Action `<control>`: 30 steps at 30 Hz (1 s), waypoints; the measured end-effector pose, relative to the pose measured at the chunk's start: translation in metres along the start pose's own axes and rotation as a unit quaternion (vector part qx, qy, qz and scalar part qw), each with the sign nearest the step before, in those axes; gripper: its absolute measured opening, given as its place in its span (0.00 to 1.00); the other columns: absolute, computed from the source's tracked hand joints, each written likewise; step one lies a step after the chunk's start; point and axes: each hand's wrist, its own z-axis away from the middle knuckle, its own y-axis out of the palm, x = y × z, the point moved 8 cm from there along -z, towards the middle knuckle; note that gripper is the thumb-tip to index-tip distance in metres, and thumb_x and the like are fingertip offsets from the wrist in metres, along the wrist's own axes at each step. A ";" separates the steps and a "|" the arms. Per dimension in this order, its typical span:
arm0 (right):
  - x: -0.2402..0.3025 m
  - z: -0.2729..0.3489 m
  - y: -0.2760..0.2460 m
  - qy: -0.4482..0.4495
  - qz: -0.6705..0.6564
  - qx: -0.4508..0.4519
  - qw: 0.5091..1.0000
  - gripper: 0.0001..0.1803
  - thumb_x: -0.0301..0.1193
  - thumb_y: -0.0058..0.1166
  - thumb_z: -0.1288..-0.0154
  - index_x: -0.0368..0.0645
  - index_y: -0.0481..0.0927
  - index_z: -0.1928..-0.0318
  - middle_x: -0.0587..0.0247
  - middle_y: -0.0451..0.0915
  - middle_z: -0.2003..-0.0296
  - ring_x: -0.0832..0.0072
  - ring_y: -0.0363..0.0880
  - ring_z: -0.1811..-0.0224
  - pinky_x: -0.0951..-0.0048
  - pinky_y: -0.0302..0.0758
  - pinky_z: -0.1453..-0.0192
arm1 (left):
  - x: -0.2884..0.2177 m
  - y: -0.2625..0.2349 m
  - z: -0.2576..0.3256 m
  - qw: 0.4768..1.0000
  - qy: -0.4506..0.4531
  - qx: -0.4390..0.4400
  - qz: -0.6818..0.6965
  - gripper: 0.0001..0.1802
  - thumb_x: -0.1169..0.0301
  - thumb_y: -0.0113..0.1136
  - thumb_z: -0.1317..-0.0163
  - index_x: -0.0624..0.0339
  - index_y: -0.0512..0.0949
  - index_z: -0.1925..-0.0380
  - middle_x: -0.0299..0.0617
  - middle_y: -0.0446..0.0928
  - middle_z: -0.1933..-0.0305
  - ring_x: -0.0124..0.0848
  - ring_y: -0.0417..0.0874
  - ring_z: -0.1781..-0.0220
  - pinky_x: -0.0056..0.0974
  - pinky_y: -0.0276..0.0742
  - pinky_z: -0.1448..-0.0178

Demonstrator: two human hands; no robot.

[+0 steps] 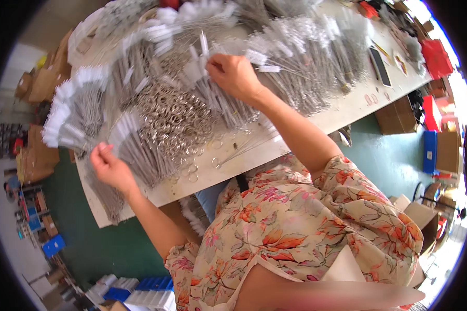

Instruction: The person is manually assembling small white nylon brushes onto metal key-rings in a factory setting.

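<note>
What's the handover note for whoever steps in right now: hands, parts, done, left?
Left hand: resting on a fanned bundle of thin wire brushes at the near table edge; grip unclear.
Right hand: fingers pinched on white-tipped brushes at mid-table.
Parts: a pile of metal key rings lies between the hands; more brush bundles are fanned across the white table; a few loose rings sit near the front edge.
Done: cannot tell how many are finished.
Left: large heaps of brushes and rings remain.
</note>
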 end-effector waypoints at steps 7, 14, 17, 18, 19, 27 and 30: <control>-0.003 0.005 -0.134 0.038 -0.106 -0.099 0.989 0.08 0.29 0.46 0.36 0.41 0.76 0.60 0.61 0.77 0.74 0.78 0.73 0.74 0.76 0.71 0.69 | -0.040 -0.017 0.010 0.991 -0.014 -0.045 0.127 0.13 0.67 0.49 0.34 0.65 0.76 0.57 0.34 0.72 0.73 0.20 0.67 0.75 0.26 0.65 0.73; -0.090 0.035 -0.181 0.058 0.248 -0.076 0.964 0.08 0.35 0.54 0.45 0.46 0.80 0.68 0.63 0.78 0.69 0.64 0.77 0.70 0.65 0.72 0.65 | -0.015 -0.017 0.063 0.955 -0.200 -0.023 0.217 0.16 0.64 0.47 0.33 0.64 0.77 0.57 0.27 0.63 0.78 0.12 0.52 0.83 0.21 0.45 0.83; -0.097 0.031 -0.176 0.061 0.272 -0.057 0.959 0.07 0.35 0.53 0.45 0.47 0.80 0.69 0.64 0.79 0.68 0.63 0.78 0.68 0.64 0.72 0.64 | -0.001 -0.006 0.078 0.940 -0.240 0.009 0.243 0.17 0.63 0.47 0.33 0.65 0.77 0.58 0.28 0.61 0.79 0.13 0.51 0.84 0.21 0.44 0.83; -0.100 0.028 -0.174 0.068 0.270 -0.038 0.960 0.07 0.34 0.53 0.45 0.47 0.79 0.70 0.64 0.79 0.67 0.63 0.78 0.68 0.63 0.73 0.64 | -0.002 -0.008 0.079 0.939 -0.239 0.011 0.249 0.17 0.63 0.47 0.33 0.65 0.77 0.58 0.28 0.61 0.79 0.13 0.51 0.84 0.21 0.44 0.83; -0.095 0.025 -0.176 0.022 0.275 -0.056 0.960 0.06 0.33 0.52 0.45 0.47 0.79 0.71 0.64 0.79 0.68 0.62 0.78 0.69 0.63 0.73 0.66 | -0.004 -0.009 0.080 0.940 -0.237 0.014 0.246 0.17 0.63 0.47 0.33 0.65 0.76 0.58 0.27 0.61 0.79 0.13 0.51 0.83 0.22 0.44 0.83; -0.111 -0.049 -0.326 0.019 -0.092 -0.302 0.949 0.10 0.34 0.49 0.39 0.40 0.76 0.70 0.61 0.76 0.76 0.72 0.75 0.74 0.73 0.70 0.71 | 0.003 -0.021 0.079 0.913 -0.248 0.017 0.324 0.17 0.63 0.47 0.33 0.66 0.74 0.55 0.29 0.62 0.76 0.15 0.50 0.84 0.22 0.45 0.82; -0.159 -0.063 -0.363 0.031 -0.027 -0.279 0.960 0.10 0.36 0.51 0.40 0.43 0.77 0.68 0.63 0.77 0.75 0.72 0.75 0.73 0.72 0.71 0.70 | -0.003 -0.018 0.084 0.911 -0.266 0.006 0.316 0.17 0.62 0.46 0.33 0.66 0.73 0.54 0.29 0.62 0.77 0.15 0.50 0.84 0.22 0.44 0.82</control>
